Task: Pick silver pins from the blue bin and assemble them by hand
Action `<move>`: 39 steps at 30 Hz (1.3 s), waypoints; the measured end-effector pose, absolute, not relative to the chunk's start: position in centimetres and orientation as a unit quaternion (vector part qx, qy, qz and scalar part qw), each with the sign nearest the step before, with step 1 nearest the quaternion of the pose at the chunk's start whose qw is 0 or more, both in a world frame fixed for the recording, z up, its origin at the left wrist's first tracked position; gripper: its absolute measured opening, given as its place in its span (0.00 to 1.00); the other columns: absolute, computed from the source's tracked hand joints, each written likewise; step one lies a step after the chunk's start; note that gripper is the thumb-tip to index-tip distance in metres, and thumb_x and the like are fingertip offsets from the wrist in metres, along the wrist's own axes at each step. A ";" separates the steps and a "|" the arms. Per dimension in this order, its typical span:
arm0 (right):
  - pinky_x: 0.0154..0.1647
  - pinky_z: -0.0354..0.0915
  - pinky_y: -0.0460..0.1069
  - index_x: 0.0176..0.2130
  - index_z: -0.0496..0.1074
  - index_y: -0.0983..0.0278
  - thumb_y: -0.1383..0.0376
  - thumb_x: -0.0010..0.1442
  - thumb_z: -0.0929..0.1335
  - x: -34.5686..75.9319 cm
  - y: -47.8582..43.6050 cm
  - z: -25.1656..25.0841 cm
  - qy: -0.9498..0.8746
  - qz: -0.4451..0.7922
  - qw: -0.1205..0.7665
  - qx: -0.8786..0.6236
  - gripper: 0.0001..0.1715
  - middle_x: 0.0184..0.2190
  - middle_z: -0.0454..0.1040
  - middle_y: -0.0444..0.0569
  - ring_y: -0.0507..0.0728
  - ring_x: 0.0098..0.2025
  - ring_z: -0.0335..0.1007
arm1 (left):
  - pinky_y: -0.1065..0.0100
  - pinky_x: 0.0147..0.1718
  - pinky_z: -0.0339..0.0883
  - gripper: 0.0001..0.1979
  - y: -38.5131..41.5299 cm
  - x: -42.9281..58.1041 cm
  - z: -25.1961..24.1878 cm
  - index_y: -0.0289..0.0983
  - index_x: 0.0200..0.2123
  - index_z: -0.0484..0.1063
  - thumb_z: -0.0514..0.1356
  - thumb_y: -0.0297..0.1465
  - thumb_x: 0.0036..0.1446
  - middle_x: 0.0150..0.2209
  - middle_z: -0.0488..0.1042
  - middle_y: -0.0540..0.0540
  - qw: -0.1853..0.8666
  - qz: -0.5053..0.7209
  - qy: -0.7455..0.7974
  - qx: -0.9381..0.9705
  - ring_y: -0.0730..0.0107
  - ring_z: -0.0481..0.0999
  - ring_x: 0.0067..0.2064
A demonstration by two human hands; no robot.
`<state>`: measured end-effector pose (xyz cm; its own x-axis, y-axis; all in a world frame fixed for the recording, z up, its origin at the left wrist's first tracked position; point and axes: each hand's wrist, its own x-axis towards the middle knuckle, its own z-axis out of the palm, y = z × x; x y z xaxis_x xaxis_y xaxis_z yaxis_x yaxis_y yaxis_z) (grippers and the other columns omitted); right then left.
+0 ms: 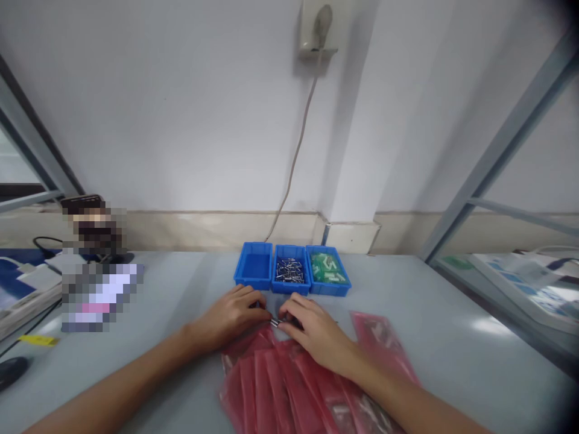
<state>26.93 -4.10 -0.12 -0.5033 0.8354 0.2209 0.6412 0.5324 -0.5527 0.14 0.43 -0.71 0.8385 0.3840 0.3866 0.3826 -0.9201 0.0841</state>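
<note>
My left hand (239, 310) is closed, its thumb and fingers pinched at the upper edge of a pink plastic bag (248, 340). Facing it, my right hand (312, 325) has its thumb and fingers curled around small shiny metal pins (274, 322), whose ends show in the gap between the hands. Under and below both hands lies a fanned row of pink bags (280, 386), partly covered by my right wrist. Just beyond my fingers, a blue bin (292, 288) holds many similar metal pins (289, 270).
To its left stands an empty blue bin (253, 283); to its right, another blue bin (329, 289) contains green bags with white pieces. A further pink bag (384, 337) lies right. At left are a blurred-out phone-like item (102, 295), a yellow strip (38, 340) and a black mouse (11, 371).
</note>
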 end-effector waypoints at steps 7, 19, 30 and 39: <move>0.50 0.66 0.51 0.44 0.73 0.59 0.70 0.74 0.69 27.0 -3.8 -0.5 -0.840 0.213 0.252 -0.432 0.05 0.43 0.73 0.45 0.58 0.46 0.73 | 0.62 0.47 0.65 0.10 0.7 0.1 -1.2 0.39 0.48 0.79 0.56 0.30 0.78 0.47 0.77 0.45 0.015 0.210 0.211 0.955 0.63 0.74 0.45; 0.51 0.66 0.52 0.45 0.72 0.59 0.70 0.74 0.68 27.2 -4.2 -0.4 -0.844 0.203 0.258 -0.425 0.06 0.44 0.73 0.46 0.59 0.47 0.73 | 0.63 0.48 0.66 0.10 0.7 0.1 -1.3 0.39 0.47 0.79 0.57 0.32 0.78 0.47 0.77 0.44 0.021 0.220 0.221 0.950 0.64 0.75 0.46; 0.48 0.65 0.50 0.41 0.69 0.60 0.77 0.66 0.68 27.0 -4.2 -0.3 -0.839 0.191 0.248 -0.445 0.12 0.41 0.71 0.45 0.58 0.44 0.71 | 0.63 0.48 0.66 0.09 0.4 0.1 -1.0 0.38 0.45 0.78 0.58 0.30 0.77 0.49 0.77 0.44 0.007 0.225 0.205 0.952 0.64 0.74 0.46; 0.47 0.64 0.50 0.43 0.69 0.59 0.74 0.68 0.65 27.2 -4.4 -0.3 -0.826 0.216 0.286 -0.436 0.10 0.42 0.70 0.44 0.57 0.44 0.70 | 0.62 0.49 0.66 0.11 -0.2 0.2 -0.6 0.38 0.45 0.78 0.56 0.32 0.78 0.49 0.77 0.43 0.004 0.216 0.199 0.956 0.63 0.74 0.47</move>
